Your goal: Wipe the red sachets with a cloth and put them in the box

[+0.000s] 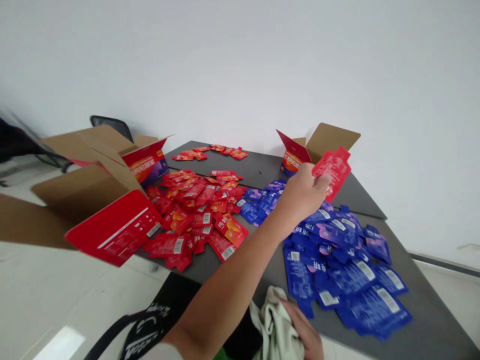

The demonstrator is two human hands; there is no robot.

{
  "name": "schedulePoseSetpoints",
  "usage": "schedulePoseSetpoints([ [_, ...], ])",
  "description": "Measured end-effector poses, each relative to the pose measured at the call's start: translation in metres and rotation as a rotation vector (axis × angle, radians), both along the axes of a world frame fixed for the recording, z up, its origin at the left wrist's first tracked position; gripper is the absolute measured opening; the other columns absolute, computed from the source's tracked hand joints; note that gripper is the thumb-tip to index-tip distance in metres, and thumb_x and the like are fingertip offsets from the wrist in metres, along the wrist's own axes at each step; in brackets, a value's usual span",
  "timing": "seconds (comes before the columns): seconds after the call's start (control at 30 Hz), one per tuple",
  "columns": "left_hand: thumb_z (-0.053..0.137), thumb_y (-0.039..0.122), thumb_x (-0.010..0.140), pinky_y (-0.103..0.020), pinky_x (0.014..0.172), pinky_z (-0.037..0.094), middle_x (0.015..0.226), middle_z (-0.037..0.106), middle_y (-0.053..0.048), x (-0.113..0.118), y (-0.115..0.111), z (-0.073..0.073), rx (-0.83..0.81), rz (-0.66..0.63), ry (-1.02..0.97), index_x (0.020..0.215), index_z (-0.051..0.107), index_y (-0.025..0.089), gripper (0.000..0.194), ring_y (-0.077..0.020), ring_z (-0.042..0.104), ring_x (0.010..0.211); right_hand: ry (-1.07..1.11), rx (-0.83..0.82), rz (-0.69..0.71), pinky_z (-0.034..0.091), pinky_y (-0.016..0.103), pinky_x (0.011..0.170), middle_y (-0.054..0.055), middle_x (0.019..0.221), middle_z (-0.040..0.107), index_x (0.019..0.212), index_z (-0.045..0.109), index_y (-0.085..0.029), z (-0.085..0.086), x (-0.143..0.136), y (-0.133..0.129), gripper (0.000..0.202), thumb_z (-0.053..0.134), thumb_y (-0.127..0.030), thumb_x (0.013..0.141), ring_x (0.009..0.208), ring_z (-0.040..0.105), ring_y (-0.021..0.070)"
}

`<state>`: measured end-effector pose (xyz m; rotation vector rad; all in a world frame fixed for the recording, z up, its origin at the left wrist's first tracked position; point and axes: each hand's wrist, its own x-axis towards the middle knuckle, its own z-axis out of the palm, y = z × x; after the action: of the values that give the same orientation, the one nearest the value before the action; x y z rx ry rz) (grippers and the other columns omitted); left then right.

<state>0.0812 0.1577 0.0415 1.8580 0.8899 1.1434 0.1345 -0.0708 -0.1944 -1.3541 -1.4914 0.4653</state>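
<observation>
Clock: read from frame centre, 12 at top
Left hand [305, 190]: 3 o'clock, arm stretched out over the table; closed in a pinch, thumb on near face, other fingers mostly hidden
Held pouches [335, 172]: small overlapping bunch, red, raised above the blue pile; exact count unclear
Right hand [304, 327]: 5 o'clock, low by table's near edge; touching cloth, fingers partly hidden, can't tell if gripping or just pressed on it
Cloth [276, 322]: pale, crumpled, just left of right hand
Red pile [200, 205]: 8 to 9 o'clock, loose heap, orange prints and barcodes showing
Blue pile [337, 255]: 4 o'clock, loose heap, spreads toward near edge, below left hand
Far red pouches [193, 154]: 11 o'clock, small spread groups near back edge
Left carton [144, 165]: 9 o'clock, red/brown, open, flaps spread; box count there unclear
Right carton [290, 160]: 2 o'clock, open, partly behind left hand
Table [251, 167]: dark grey, under both piles
Chair [110, 122]: 10 o'clock, behind left carton
</observation>
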Motion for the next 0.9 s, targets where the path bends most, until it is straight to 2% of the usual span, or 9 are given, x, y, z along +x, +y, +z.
schedulePoseSetpoints([
  [0.07, 0.052, 0.04, 0.103, -0.028, 0.076, 0.05, 0.102, 0.07, -0.007, -0.033, -0.04, -0.024, -0.106, -0.064, -0.073, 0.125, 0.059, 0.018, 0.033, -0.0181, 0.067, 0.084, -0.03, 0.081, 0.062, 0.057, 0.02, 0.096, 0.004, 0.125, 0.076, 0.132, 0.071, -0.028, -0.002, 0.003, 0.002, 0.037, 0.057, -0.031, 0.098, 0.113, 0.074, 0.0211],
  [0.17, 0.052, 0.047, 0.104, -0.024, 0.063, 0.048, 0.087, 0.066, -0.001, -0.083, -0.083, -0.066, -0.295, -0.056, -0.047, 0.143, 0.049, 0.023, 0.046, -0.0131, 0.06, 0.062, -0.051, 0.098, 0.047, 0.056, 0.018, 0.096, 0.001, 0.125, 0.076, 0.133, 0.069, -0.033, -0.002, 0.004, 0.003, 0.039, 0.061, -0.027, 0.096, 0.111, 0.075, 0.0179],
  [0.27, 0.048, 0.047, 0.105, -0.024, 0.057, 0.048, 0.09, 0.068, -0.002, -0.121, -0.107, -0.103, -0.422, -0.062, 0.049, 0.15, 0.043, 0.023, 0.051, -0.012, 0.059, 0.055, -0.019, 0.053, 0.062, 0.055, 0.019, 0.098, 0.0, 0.126, 0.075, 0.134, 0.068, -0.035, 0.001, 0.003, 0.003, 0.04, 0.063, -0.025, 0.095, 0.114, 0.073, 0.0169],
  [0.37, 0.044, 0.045, 0.106, -0.028, 0.061, 0.053, 0.094, 0.073, -0.006, -0.142, -0.117, -0.129, -0.41, -0.017, 0.194, 0.154, 0.04, 0.021, 0.054, -0.0167, 0.066, 0.062, 0.047, -0.006, 0.137, 0.055, 0.02, 0.098, 0.001, 0.125, 0.075, 0.132, 0.069, -0.037, 0.01, 0.004, 0.002, 0.037, 0.065, -0.027, 0.096, 0.114, 0.073, 0.0174],
  [0.47, 0.043, 0.036, 0.105, -0.038, 0.087, 0.059, 0.125, 0.072, -0.016, -0.15, -0.123, -0.148, -0.286, -0.017, 0.363, 0.156, 0.04, 0.018, 0.054, -0.0266, 0.075, 0.102, 0.096, -0.097, 0.277, 0.056, 0.023, 0.093, 0.001, 0.121, 0.077, 0.128, 0.071, -0.039, 0.025, 0.006, -0.003, 0.033, 0.069, -0.033, 0.096, 0.107, 0.074, 0.0184],
  [0.57, 0.038, 0.029, 0.106, -0.05, 0.11, 0.05, 0.153, 0.054, -0.021, -0.149, -0.125, -0.164, -0.157, -0.053, 0.508, 0.158, 0.036, 0.014, 0.055, -0.032, 0.06, 0.135, 0.119, -0.173, 0.368, 0.058, 0.025, 0.088, 0.002, 0.114, 0.078, 0.124, 0.074, -0.039, 0.039, 0.009, -0.014, 0.03, 0.074, -0.039, 0.093, 0.102, 0.075, 0.021],
  [0.73, 0.032, 0.028, 0.109, -0.049, 0.105, 0.055, 0.151, 0.055, -0.024, -0.141, -0.123, -0.181, -0.003, -0.027, 0.629, 0.159, 0.032, 0.008, 0.053, -0.0314, 0.062, 0.133, 0.152, -0.253, 0.408, 0.06, 0.03, 0.082, 0.007, 0.1, 0.08, 0.112, 0.082, -0.031, 0.05, 0.005, -0.032, 0.031, 0.074, -0.053, 0.091, 0.091, 0.077, 0.0258],
  [0.83, 0.036, 0.03, 0.11, -0.047, 0.094, 0.059, 0.142, 0.06, -0.025, -0.139, -0.128, -0.181, 0.104, 0.062, 0.702, 0.158, 0.034, 0.007, 0.053, -0.032, 0.068, 0.12, 0.173, -0.405, 0.343, 0.061, 0.029, 0.082, 0.007, 0.096, 0.081, 0.1, 0.085, -0.03, 0.057, -0.002, -0.038, 0.035, 0.069, -0.06, 0.093, 0.088, 0.078, 0.0257],
  [0.9, 0.046, 0.032, 0.108, -0.052, 0.094, 0.058, 0.142, 0.059, -0.024, -0.142, -0.137, -0.18, 0.233, 0.143, 0.731, 0.157, 0.038, 0.009, 0.055, -0.0356, 0.064, 0.123, 0.191, -0.402, 0.331, 0.06, 0.027, 0.082, 0.007, 0.095, 0.081, 0.1, 0.086, -0.031, 0.061, -0.005, -0.04, 0.034, 0.069, -0.06, 0.093, 0.086, 0.079, 0.024],
])
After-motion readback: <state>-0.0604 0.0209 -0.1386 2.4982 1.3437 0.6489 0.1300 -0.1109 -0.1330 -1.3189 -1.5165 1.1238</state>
